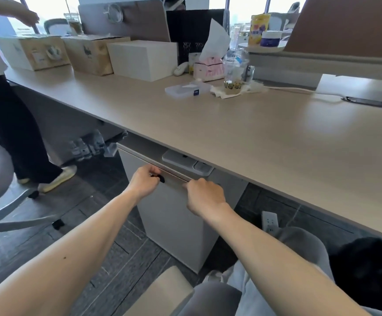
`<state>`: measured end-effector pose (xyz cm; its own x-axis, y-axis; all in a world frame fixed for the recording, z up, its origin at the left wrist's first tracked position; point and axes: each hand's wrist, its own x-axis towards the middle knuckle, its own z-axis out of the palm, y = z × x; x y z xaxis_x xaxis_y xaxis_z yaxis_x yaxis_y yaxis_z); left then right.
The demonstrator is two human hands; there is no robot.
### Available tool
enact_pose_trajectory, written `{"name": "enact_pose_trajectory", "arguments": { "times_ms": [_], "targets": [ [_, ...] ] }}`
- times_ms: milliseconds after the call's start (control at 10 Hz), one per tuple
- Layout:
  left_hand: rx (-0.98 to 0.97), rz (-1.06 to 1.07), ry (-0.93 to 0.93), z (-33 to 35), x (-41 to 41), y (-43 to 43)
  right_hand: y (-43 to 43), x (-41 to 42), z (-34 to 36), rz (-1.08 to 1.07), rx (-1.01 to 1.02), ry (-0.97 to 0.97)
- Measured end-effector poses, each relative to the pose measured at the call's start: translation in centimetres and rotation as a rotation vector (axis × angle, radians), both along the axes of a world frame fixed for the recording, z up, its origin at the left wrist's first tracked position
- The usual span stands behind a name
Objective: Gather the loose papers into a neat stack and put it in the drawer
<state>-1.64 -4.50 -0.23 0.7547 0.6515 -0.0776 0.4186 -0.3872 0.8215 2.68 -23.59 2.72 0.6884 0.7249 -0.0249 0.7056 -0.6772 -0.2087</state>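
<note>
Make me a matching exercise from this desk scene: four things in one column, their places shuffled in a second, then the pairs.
Things:
1. left hand
2. right hand
3. clear plastic cup
4. white box

Places:
A. on the desk, on a crumpled napkin
B. at the drawer's top edge, nearer the office chair
C. on the desk, next to two cardboard boxes
D. at the drawer's top edge, nearer the wearer's knee

Pairs: 1-B, 2-D, 3-A, 4-C

Both forearms were bare, with no sleeves showing. A small dark mole [64, 257] marked the left forearm. The legs wore light grey trousers [249, 290].
</note>
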Motion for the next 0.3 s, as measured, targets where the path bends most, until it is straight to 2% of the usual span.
{"name": "enact_pose_trajectory", "arguments": {
  "times_ms": [200,300],
  "targets": [
    [-0.050,-0.029,0.009,0.3,0.0,-0.2,-0.4,-0.4,0.3,-0.025,0.006,0.010],
    [0.045,-0.034,-0.010,0.6,-0.3,-0.8,-0.5,-1.1,0.2,-0.034,-0.003,0.009]
  ]
}}
